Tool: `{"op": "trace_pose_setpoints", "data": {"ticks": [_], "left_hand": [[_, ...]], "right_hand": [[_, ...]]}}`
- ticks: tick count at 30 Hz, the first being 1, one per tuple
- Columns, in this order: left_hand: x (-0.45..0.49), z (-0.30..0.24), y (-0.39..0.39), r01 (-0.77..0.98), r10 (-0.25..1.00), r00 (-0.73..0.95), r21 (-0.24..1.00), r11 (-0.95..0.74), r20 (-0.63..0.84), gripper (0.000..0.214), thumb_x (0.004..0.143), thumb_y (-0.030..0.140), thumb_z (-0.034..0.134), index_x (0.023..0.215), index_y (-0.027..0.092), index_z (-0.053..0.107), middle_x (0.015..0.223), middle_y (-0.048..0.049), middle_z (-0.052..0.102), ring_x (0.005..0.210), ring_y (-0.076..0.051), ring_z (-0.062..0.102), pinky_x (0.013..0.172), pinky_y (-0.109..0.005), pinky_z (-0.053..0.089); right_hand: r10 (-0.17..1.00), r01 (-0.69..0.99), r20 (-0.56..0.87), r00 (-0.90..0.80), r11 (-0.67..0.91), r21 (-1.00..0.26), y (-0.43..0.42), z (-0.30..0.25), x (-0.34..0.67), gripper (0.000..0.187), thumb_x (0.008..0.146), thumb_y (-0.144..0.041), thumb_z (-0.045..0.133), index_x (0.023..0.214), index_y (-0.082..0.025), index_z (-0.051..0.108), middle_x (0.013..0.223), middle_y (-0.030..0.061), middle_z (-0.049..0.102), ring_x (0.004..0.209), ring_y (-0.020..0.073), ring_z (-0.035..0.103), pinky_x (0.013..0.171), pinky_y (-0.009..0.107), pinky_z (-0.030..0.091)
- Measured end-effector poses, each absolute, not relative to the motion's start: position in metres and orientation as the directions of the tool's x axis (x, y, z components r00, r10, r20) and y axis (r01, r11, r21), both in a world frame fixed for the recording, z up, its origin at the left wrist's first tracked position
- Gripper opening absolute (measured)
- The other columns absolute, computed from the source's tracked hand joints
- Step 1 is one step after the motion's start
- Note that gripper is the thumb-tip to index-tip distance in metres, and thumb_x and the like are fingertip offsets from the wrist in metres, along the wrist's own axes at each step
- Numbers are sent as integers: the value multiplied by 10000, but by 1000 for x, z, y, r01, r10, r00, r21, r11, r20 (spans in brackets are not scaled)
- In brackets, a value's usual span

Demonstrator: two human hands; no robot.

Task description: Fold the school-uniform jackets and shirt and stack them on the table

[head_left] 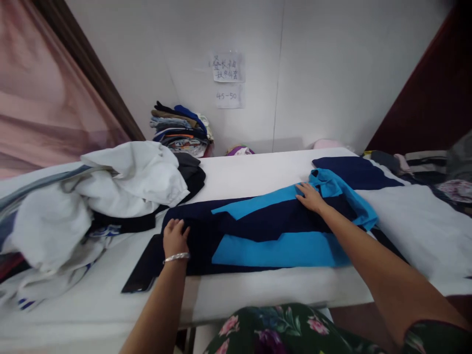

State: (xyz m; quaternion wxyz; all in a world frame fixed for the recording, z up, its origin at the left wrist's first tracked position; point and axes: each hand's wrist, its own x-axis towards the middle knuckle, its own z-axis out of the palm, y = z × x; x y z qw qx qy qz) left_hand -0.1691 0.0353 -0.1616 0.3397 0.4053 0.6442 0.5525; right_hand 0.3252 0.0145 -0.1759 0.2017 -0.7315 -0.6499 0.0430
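A navy and bright-blue collared top (254,250) lies flattened across the white table, folded into a long strip with its collar at the right. On its dark left end rests my left hand (176,239), fingers apart and pressed lightly down, with a silver bracelet at the wrist. My right hand (309,197) lies spread on the top's upper edge beside the collar. Neither hand grips the cloth. A flat black thing that looks like a phone (139,275) lies under or against the top's left end, partly hidden by my left hand and forearm.
Crumpled white clothes (136,172) heap up at the left. A stack of folded clothes (180,128) stands at the back by the wall. To the right lie a navy folded cloth (350,172), white cloth (416,221) and more garments. Handwritten papers (228,73) hang on the wall.
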Motion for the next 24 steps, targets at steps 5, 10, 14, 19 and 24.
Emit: {"op": "trace_pose_setpoints", "data": {"ticks": [5,10,14,19,24], "left_hand": [[-164,-126,29,704,871,-102,654,-278,480,490,823,327,493,1289,174,505,1357,-122,529,1269,-243,481,1054,-430,408],[-150,-114,30,826,869,475,270,-495,139,596,724,183,552,1317,219,505,1412,-101,496,1303,-256,446,1075,-474,336],[-146,-126,22,834,841,538,108,-541,56,635,705,216,601,1329,224,486,1362,-114,535,1244,-284,484,1023,-489,343],[-148,-105,20,844,827,533,-50,-534,177,406,733,52,444,1070,167,638,1017,-118,661,991,-267,587,856,-425,416],[-172,-74,43,820,733,534,-46,-571,421,449,729,42,429,1076,224,648,1252,-89,599,1258,-265,450,1092,-501,239]], "right_hand": [[950,943,309,54,54,-330,-1,-170,295,464,894,-444,445,1310,-262,543,1464,85,427,1401,369,246,1090,631,215],[961,879,194,-198,262,-398,-29,-170,265,511,914,-537,401,1337,-279,527,1459,65,439,1400,295,290,1123,563,231],[975,877,120,-189,223,-427,-38,-186,268,560,905,-556,412,1362,-248,509,1476,89,407,1399,298,289,1120,556,254],[979,873,125,-163,202,-443,-38,-195,276,540,905,-540,421,1361,-264,510,1472,78,414,1394,294,300,1117,544,277],[980,875,127,-156,197,-441,-40,-194,271,538,910,-536,414,1361,-258,511,1464,85,423,1392,293,303,1119,547,269]]}}
